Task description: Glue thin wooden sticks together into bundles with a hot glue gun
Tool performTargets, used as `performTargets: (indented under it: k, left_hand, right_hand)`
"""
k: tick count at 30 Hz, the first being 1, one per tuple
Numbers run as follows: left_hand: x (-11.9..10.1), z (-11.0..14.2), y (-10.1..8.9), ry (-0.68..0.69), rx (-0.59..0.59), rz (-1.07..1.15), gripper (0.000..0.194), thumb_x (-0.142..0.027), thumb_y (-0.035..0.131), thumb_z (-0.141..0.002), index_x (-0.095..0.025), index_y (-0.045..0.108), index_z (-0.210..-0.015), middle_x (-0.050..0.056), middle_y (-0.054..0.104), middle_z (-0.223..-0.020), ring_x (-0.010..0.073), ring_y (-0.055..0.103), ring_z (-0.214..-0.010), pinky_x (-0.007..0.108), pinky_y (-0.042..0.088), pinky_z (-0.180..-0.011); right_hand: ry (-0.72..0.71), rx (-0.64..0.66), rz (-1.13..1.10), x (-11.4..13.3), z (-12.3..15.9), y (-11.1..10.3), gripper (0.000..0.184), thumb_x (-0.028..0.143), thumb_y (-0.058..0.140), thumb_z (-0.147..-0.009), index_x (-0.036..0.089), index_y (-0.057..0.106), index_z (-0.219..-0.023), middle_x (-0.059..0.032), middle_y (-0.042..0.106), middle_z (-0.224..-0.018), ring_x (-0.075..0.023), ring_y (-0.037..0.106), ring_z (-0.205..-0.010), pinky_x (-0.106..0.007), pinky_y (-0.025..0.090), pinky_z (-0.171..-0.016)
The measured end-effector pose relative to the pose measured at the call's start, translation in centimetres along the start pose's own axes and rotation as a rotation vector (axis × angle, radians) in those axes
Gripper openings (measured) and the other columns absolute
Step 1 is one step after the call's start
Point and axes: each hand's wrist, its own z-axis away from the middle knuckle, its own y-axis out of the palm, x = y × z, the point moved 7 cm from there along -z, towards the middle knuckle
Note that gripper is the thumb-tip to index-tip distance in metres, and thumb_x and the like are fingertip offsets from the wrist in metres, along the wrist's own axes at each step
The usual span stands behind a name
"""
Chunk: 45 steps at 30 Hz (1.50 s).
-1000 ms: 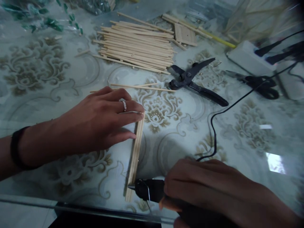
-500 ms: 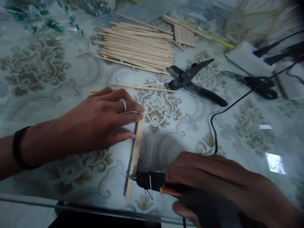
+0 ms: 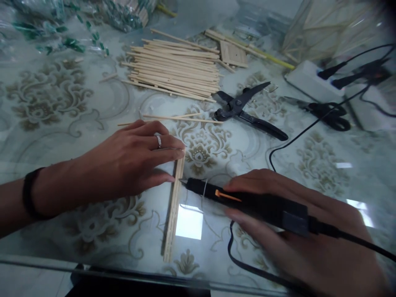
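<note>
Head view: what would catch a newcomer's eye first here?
First, right of centre, the black glue gun in the right hand, its metal tip at a narrow wooden strip. Then the left hand with its bright ring, fingertips at the strip's far end. Behind lies a pile of wooden sticks, with black cutters near its right end.

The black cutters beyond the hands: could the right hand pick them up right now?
Probably not: the right hand is occupied with the glue gun. Otherwise, only a thin black cord seems to lie before the black cutters.
</note>
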Motion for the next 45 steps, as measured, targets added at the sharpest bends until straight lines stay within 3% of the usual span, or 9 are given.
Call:
performTargets:
  k: [3, 8, 11, 17, 22, 29, 35, 39, 45]
  left_hand:
    - [-0.1, 0.0, -0.1, -0.016, 0.019, -0.018, 0.027, -0.030, 0.069, -0.118, -0.019, 0.069, -0.143, 0.006, 0.085, -0.143, 0.0317, 0.076, -0.130, 0.049, 0.064, -0.111]
    - [0.1, 0.1, 0.0, -0.002, -0.012, 0.002, 0.027, -0.040, 0.068, -0.119, -0.023, 0.071, -0.140, 0.008, 0.085, -0.145, 0.0325, 0.078, -0.131, 0.050, 0.065, -0.110]
    - [0.4, 0.2, 0.2, -0.013, -0.012, 0.013, 0.026, -0.035, 0.071, -0.117, -0.023, 0.072, -0.140, 0.009, 0.083, -0.149, 0.0327, 0.077, -0.132, 0.052, 0.064, -0.113]
    - [0.0, 0.0, 0.0, 0.025, -0.011, 0.090, 0.025, -0.035, 0.076, -0.115, -0.021, 0.074, -0.135, 0.008, 0.086, -0.141, 0.0295, 0.077, -0.129, 0.046, 0.059, -0.112]
    - [-0.8, 0.0, 0.1, 0.073, 0.010, 0.192, 0.019, -0.033, 0.073, -0.117, -0.022, 0.074, -0.133, 0.005, 0.086, -0.138, 0.0264, 0.074, -0.132, 0.041, 0.053, -0.113]
    - [-0.8, 0.0, 0.4, 0.062, 0.033, 0.274, 0.015, -0.030, 0.075, -0.115, -0.023, 0.076, -0.128, 0.005, 0.087, -0.135, 0.0262, 0.075, -0.129, 0.039, 0.054, -0.114]
    - [-0.8, 0.0, 0.4, 0.066, 0.012, 0.257, 0.035, -0.034, 0.069, -0.119, -0.015, 0.069, -0.148, 0.011, 0.086, -0.135, 0.0282, 0.075, -0.128, 0.043, 0.057, -0.112]
    - [-0.4, 0.2, 0.5, 0.011, 0.021, 0.286, 0.052, -0.032, 0.074, -0.116, -0.019, 0.061, -0.164, 0.011, 0.086, -0.137, 0.0279, 0.076, -0.130, 0.043, 0.058, -0.117]
    - [-0.4, 0.2, 0.7, -0.028, -0.017, 0.267, 0.059, -0.049, 0.077, -0.114, -0.015, 0.064, -0.161, 0.013, 0.085, -0.130, 0.0302, 0.074, -0.128, 0.045, 0.060, -0.115]
  right_hand:
    - [0.008, -0.055, -0.003, -0.4, 0.0, 0.1, 0.012, 0.046, 0.072, -0.114, 0.038, 0.076, -0.122, -0.0012, 0.086, -0.107, -0.0272, 0.088, -0.084, -0.037, 0.078, -0.075]
    - [-0.007, -0.050, -0.033, -0.4, 0.0, 0.3, 0.011, 0.044, 0.071, -0.114, 0.037, 0.075, -0.122, -0.0019, 0.085, -0.108, -0.0272, 0.086, -0.085, -0.039, 0.078, -0.081]
    - [-0.032, -0.053, 0.015, -0.1, -0.2, -0.1, 0.013, 0.044, 0.068, -0.116, 0.035, 0.074, -0.123, -0.0029, 0.085, -0.110, -0.0268, 0.086, -0.086, -0.039, 0.078, -0.083]
    - [-0.086, 0.035, 0.017, 0.8, -1.0, 0.2, 0.007, 0.036, 0.064, -0.118, 0.034, 0.068, -0.124, -0.0015, 0.085, -0.111, -0.0235, 0.087, -0.090, -0.033, 0.073, -0.076]
    - [-0.132, 0.064, -0.025, 1.1, -1.1, 0.2, 0.011, 0.045, 0.062, -0.120, 0.035, 0.064, -0.116, 0.0036, 0.081, -0.097, -0.0178, 0.082, -0.074, -0.030, 0.064, -0.058]
    - [-0.164, 0.075, 0.013, 1.6, -0.9, 0.5, 0.011, 0.044, 0.059, -0.122, 0.034, 0.064, -0.120, 0.0025, 0.083, -0.103, -0.0168, 0.086, -0.083, -0.028, 0.068, -0.066]
    - [-0.164, 0.071, -0.002, 1.4, -0.8, 0.6, 0.005, 0.037, 0.063, -0.119, 0.033, 0.064, -0.120, 0.0037, 0.082, -0.104, -0.0156, 0.084, -0.082, -0.028, 0.067, -0.064]
    - [-0.142, 0.069, -0.046, 1.2, -0.9, 0.7, 0.007, 0.032, 0.067, -0.114, 0.033, 0.065, -0.120, 0.0031, 0.081, -0.105, -0.0166, 0.083, -0.083, -0.029, 0.065, -0.063]
    - [-0.123, -0.001, -0.025, 1.1, -0.8, 0.2, 0.007, 0.033, 0.069, -0.116, 0.032, 0.066, -0.123, -0.0001, 0.081, -0.109, -0.0184, 0.083, -0.089, -0.027, 0.070, -0.074]
